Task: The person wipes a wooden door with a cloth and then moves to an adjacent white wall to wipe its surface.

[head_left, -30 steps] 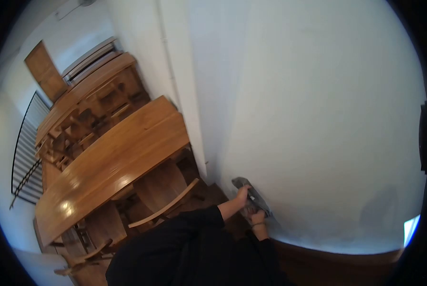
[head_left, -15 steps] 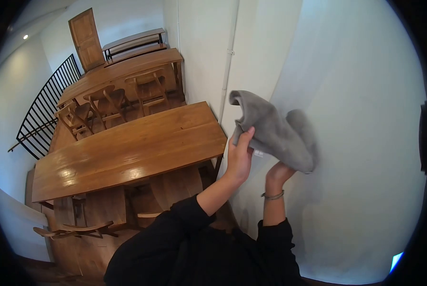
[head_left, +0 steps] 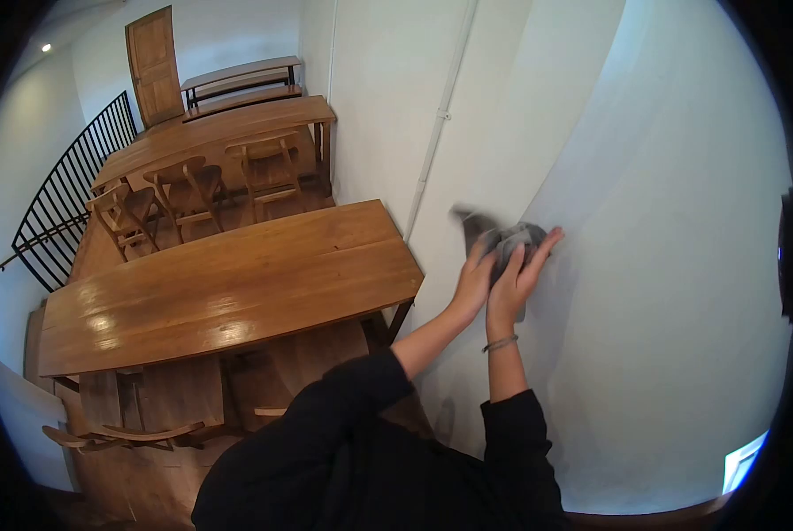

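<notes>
A grey cloth [head_left: 476,227] is bunched up between my two hands, in front of the white wall. My left hand [head_left: 472,281] grips it from the left, and a loose flap sticks out above that hand, blurred by motion. Close beside it, my right hand [head_left: 511,285] wraps the cloth from the right with its fingers pointing up. A thin bracelet [head_left: 500,342] circles the right wrist. Parts of the cloth are hidden behind the fingers.
To my left stands a long wooden table [head_left: 237,274], with chairs [head_left: 157,434] along its near side. Beyond it are another table [head_left: 228,124], more chairs, a black railing [head_left: 73,186] and a wooden door [head_left: 156,71]. A pipe [head_left: 440,115] runs up the white wall [head_left: 662,265].
The cloth, spread wider before, is now gathered into a smaller bundle. My right hand has come up beside my left, and the left has shifted slightly right and down.
</notes>
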### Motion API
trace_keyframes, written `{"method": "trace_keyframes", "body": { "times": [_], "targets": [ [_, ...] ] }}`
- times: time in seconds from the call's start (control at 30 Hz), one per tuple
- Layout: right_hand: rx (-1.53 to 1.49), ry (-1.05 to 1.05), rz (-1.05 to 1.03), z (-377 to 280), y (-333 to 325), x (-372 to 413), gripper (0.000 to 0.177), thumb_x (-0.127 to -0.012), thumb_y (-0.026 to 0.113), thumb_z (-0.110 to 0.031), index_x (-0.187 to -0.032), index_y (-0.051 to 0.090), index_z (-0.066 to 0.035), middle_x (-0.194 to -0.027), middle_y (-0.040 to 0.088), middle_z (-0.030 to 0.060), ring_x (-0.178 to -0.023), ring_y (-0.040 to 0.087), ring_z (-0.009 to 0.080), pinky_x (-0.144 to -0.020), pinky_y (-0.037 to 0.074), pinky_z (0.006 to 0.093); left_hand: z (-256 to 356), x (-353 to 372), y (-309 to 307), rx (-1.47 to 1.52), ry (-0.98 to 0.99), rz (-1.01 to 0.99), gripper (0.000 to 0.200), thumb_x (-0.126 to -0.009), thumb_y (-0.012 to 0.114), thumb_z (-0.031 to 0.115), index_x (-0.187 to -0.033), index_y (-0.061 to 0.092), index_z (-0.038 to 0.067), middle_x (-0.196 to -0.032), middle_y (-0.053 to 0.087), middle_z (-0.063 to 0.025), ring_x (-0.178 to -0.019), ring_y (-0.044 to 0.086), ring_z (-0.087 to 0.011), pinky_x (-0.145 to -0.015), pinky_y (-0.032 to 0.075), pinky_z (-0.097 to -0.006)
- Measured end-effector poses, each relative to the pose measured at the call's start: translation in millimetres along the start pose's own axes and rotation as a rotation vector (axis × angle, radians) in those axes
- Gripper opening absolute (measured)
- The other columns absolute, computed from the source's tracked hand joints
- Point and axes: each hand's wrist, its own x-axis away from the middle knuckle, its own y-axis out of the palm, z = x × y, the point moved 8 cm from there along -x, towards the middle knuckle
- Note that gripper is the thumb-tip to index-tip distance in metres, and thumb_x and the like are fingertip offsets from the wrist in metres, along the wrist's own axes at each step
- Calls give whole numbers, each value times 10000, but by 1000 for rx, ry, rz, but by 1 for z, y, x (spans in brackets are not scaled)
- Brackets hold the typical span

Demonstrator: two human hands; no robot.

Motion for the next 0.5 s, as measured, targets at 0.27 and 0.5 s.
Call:
{"method": "trace_keyframes", "body": {
  "times": [0.27,0.5],
  "targets": [
    [-160,-365,158,-128,6,-101,712,-1009,465,-65,-1599,76,17,-1673,127,211,-1555,117,335,-1244,131,415,211,-85,115,-147,673,-497,517,-1055,453,234,-1557,375,137,-1659,271,-109,-1560,123,-285,-1243,105,-414],
    [292,-693,164,-127,23,-93,685,-987,483,-56,-1595,173,-3,-1676,143,187,-1534,102,448,-1230,97,553,249,-121,112,38,694,-229,542,-1085,411,257,-1595,273,133,-1627,338,-105,-1505,282,-300,-1231,155,-433]
  ]
}}
